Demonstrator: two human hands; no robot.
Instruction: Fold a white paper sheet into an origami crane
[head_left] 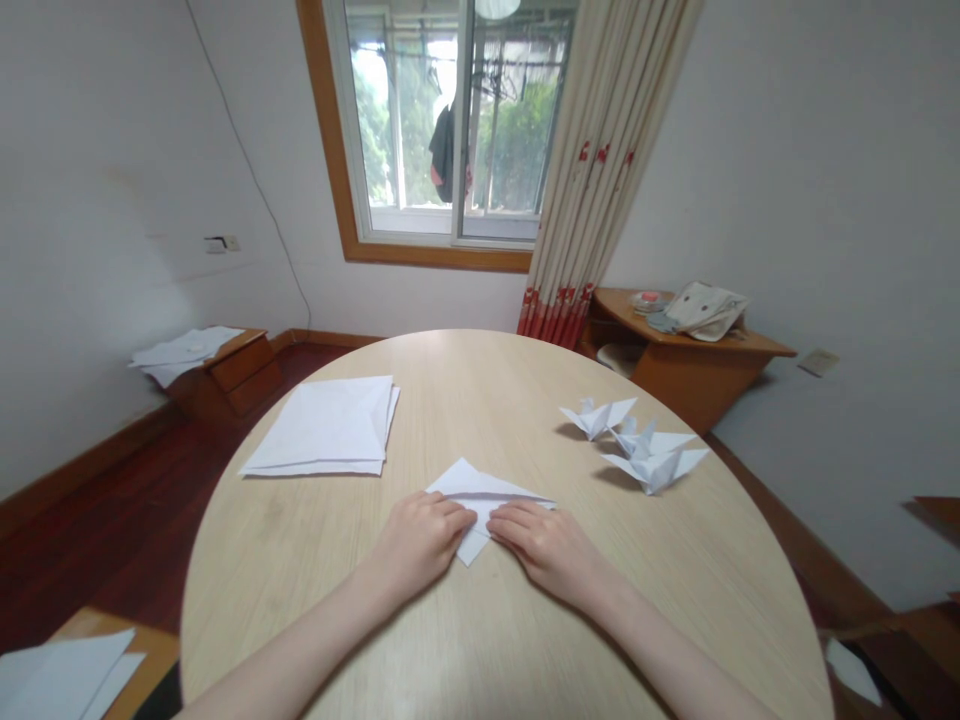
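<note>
A white sheet of paper (466,480), partly folded with one point up and one point down, lies on the round wooden table (480,640) in front of me. My left hand (421,542) is on its left side, fingers bent together and pressed onto the paper. On the right side, my right hand (546,545) presses the sheet in the same way, with its fingers close together. Only a small gap separates the two sets of fingertips near the paper's middle. Both hands cover parts of the folds, so the lower layers are hidden.
A stack of white paper (326,425) lies at the table's left. Folded paper cranes (651,468) stand at the right, some overlapping. Beyond are a small cabinet with papers (247,365), a corner desk with a cloth bag (705,308), and a window with a curtain (600,150).
</note>
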